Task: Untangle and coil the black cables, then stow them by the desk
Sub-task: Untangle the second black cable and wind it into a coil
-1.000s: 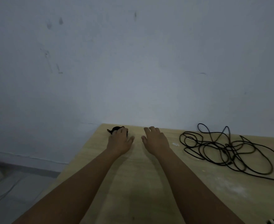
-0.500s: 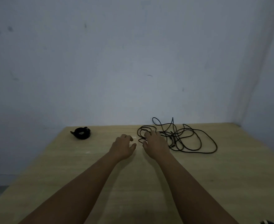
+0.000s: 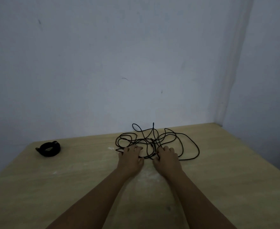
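While uncoiled: loose tangled cable (image 3: 188,138).

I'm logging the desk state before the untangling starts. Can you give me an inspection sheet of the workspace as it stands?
Surface: light wooden desk, pale dusty smudges near the middle.
Job's things: tangled black cable spread in loose loops at the desk's far edge; coiled black cable lying apart at the far left.
Clutter: nothing seen.
Grippers: left hand and right hand both lie on the near loops of the tangle; fingers are bent onto the strands, but whether they pinch any is too dim to tell.
Cables: one end of the tangle stands up against the wall.
Surroundings: bare bluish wall with scuffs, room corner at right.
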